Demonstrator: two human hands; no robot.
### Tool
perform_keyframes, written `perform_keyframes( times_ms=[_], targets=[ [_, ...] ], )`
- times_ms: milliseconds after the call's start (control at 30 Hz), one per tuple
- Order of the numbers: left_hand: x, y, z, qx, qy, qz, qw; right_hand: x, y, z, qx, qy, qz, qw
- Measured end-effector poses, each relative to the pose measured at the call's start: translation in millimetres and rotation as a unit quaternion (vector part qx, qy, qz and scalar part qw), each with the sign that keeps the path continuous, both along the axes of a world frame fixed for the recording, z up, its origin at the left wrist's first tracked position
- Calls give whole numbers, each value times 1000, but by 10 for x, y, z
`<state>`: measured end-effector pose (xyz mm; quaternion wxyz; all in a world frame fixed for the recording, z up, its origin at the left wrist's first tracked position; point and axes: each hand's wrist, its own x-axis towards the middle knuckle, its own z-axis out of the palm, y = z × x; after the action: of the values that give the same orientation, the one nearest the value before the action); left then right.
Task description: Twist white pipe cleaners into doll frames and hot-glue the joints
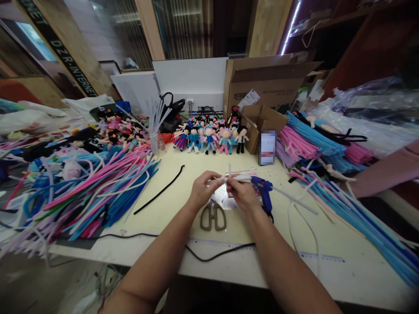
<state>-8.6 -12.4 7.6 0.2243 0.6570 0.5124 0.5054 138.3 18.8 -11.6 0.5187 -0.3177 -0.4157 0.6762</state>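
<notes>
Both of my hands meet above the middle of the pale table [163,209]. My left hand [203,190] and my right hand [241,194] are closed in pinches on a bundle of white pipe cleaners [235,177], which sticks out to the right and has one short end pointing up. Scissors [213,216] lie flat on the table just under my hands. A blue glue gun [264,192] rests right behind my right hand, touching the white stems.
Heaps of pink, blue and white pipe cleaners [98,187] cover the left side, and more [327,148] the right. A row of small dolls [209,135], cardboard boxes [265,83] and a phone [267,147] stand at the back. A black stem [160,192] and black cable [216,253] lie on the table.
</notes>
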Motion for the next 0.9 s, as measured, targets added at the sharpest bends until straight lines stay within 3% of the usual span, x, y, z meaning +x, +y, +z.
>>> perform_keyframes(
  times_ms=[100, 200, 300, 433, 567, 667, 900],
  targets=[
    [-45, 65, -39, -120, -138, 18, 983, 6, -19, -9, 57, -75, -26, 995],
    [-64, 108, -85, -261, -213, -44, 940, 9, -42, 7, 97, -133, -41, 986],
    [-50, 105, -94, -322, -262, -99, 904, 18, -54, 43, 117, -151, -42, 981],
    [-22, 73, -73, -328, -334, -119, 876, 29, -56, 69, 114, -145, -36, 982],
    [-10, 52, -46, -300, -355, -139, 875, 34, -56, 59, 106, -145, -29, 983],
    [-4, 41, -22, -281, -352, -137, 882, 37, -56, 56, 101, -144, -25, 984],
    [6, 12, 24, -203, -289, -87, 931, 27, -65, 50, 74, -145, -33, 986]
  ],
)
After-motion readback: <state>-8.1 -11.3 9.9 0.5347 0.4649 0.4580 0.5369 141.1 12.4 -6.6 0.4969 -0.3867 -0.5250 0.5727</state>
